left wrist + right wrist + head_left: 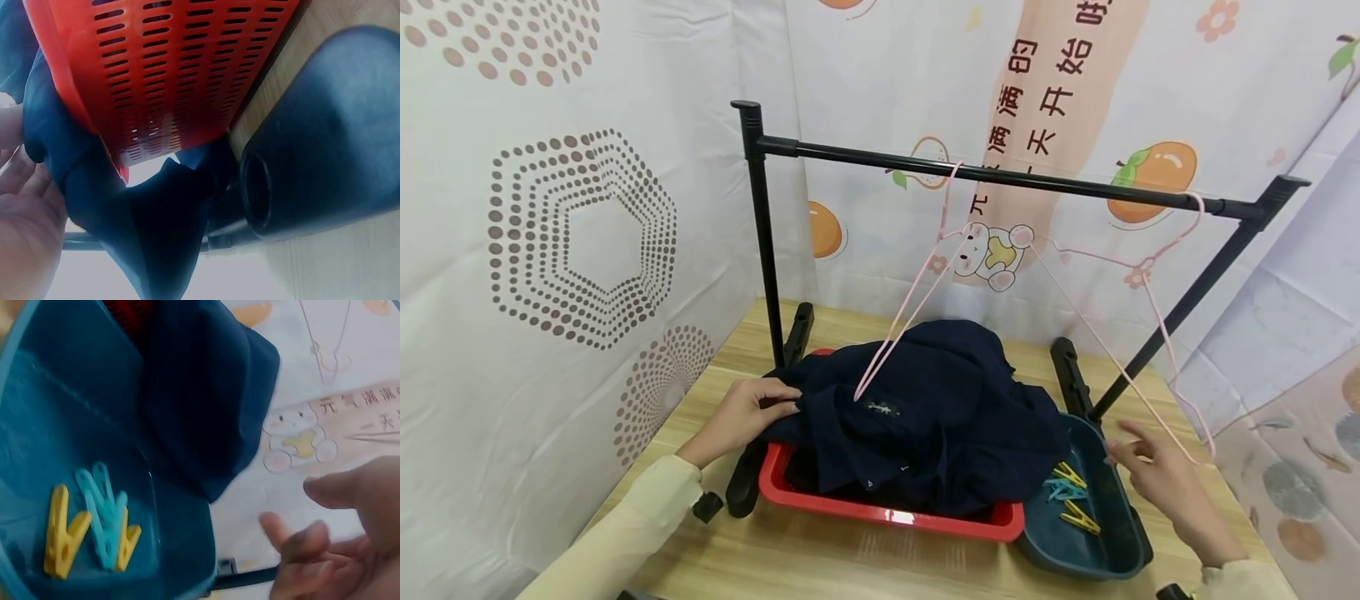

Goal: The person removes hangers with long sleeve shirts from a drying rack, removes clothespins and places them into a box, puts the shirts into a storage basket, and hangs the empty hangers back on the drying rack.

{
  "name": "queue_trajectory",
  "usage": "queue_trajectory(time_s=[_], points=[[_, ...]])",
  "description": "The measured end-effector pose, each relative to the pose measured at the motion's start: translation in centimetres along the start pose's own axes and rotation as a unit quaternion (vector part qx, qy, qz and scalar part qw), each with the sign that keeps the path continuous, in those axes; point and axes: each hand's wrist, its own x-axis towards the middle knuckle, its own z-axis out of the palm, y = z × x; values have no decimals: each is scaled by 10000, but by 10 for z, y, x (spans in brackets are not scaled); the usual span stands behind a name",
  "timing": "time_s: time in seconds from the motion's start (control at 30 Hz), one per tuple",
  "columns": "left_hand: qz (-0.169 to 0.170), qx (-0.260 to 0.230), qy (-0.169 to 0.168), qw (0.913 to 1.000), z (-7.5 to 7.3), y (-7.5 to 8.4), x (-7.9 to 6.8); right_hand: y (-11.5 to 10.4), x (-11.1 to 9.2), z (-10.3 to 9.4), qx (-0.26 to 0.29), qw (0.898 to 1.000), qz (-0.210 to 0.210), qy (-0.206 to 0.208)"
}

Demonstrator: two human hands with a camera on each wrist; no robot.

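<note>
A dark navy collared shirt [917, 417] lies heaped over a red slotted basket [891, 513], its collar and a small label facing up. At its left edge my left hand [741, 417] pinches the cloth between thumb and fingers. The left wrist view shows a fold of the shirt [156, 231] hanging beside the basket wall. My right hand [1161, 475] hovers by the right side of a blue basin [1101, 500], fingers loosely bent and holding nothing. Yellow clothespins [62, 540] and light-blue ones [103, 519] lie inside the basin.
A black rack [865, 155] spans the wooden table behind the basket. From its bar hang two pink hangers, the middle hanger [917, 287] over the shirt and the right hanger [1157, 321] above my right hand. Printed curtains [880, 50] surround the table.
</note>
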Motion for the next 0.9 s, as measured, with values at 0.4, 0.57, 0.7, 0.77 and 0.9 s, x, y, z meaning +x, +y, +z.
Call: queue_trajectory(time_s=[0.4,0.57,0.7,0.77,0.9], points=[[-1650,329,-498,9845,-26,-18,-10,-41,21,44,210,9942,48,-1051],[-2437,913,-908,9613,-28,-26,-18,-44,31,54,243,9930,110,-1149],[-3206,427,-1544,9336,-28,-28,-23,-47,38,58,327,9928,50,-1151],[-3309,179,-1723,9276,-27,-29,-24,-50,41,60,368,9925,-44,-1168],[-3157,-107,-1651,9343,-29,-29,-23,-57,45,62,214,9928,-170,-1168]])
